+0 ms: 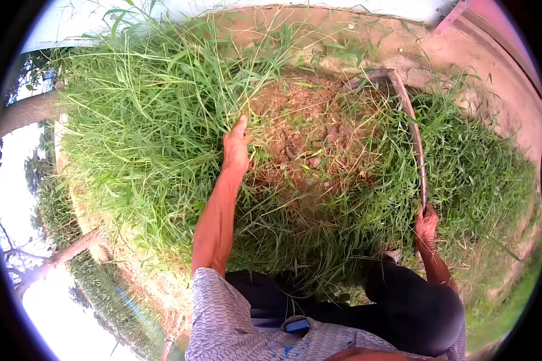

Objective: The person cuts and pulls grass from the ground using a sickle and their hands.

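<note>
My left hand (236, 150) is closed round a clump of tall green grass (162, 114) at the left edge of a bare patch. Its thumb points away from me, and its fingers are partly hidden in the blades. At the right, my right hand (426, 228) is wrapped round the near end of the long, slightly curved wooden handle of a hoe-like tool (412, 129). The tool's dark grey head (372, 78) lies at the far edge of the patch, partly covered by grass. Loose soil and dry, cut stems (307, 132) lie between my hands.
Low green weeds (470, 156) grow right of the tool. A bare earth strip (427, 51) runs along a pale wall (379, 7) at the back. Tree trunks (33, 111) stand at the left. My dark-trousered knee (415, 307) is bent close below.
</note>
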`<state>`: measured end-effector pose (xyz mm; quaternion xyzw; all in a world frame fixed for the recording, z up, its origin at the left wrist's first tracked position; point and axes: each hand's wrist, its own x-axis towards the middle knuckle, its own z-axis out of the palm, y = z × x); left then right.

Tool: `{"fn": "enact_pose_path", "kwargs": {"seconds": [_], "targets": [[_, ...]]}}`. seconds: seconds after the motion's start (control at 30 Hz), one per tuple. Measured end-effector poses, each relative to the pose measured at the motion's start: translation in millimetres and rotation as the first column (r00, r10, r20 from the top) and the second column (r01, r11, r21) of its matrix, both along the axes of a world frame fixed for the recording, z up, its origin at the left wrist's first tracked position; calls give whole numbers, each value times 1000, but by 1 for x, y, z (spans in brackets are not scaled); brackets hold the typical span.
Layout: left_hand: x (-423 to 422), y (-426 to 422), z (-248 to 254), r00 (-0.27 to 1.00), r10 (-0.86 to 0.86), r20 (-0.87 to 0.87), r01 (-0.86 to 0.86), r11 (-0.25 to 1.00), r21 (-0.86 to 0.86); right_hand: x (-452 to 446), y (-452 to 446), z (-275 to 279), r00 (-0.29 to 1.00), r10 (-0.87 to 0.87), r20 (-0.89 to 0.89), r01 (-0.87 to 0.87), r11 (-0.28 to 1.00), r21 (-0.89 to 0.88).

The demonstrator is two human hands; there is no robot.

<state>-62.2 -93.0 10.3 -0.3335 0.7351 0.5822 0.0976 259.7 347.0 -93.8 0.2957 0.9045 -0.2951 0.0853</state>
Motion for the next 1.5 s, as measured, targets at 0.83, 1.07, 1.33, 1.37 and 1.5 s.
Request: {"fn": "enact_pose_path", "kwargs": {"seconds": [0.83,1.07,1.33,1.37,1.5], "targets": [[61,-116,80,914,218,-341,-341,868,-361,-60,-30,88,993,-43,111,79,937,-340],[31,13,76,499,-841,208,185,-131,-974,-146,-96,76,963,267,-28,-264,923,-281],[4,-27,-25,344,-638,689,676,-342,-653,-52,-71,90,929,283,236,-181,908,-377],[4,-29,-22,345,-635,691,681,-338,-650,-27,-59,89,928,301,221,-207,907,-368],[-2,-34,-30,386,-747,542,609,-235,-757,14,-36,128,939,234,254,-137,928,-348]]}}
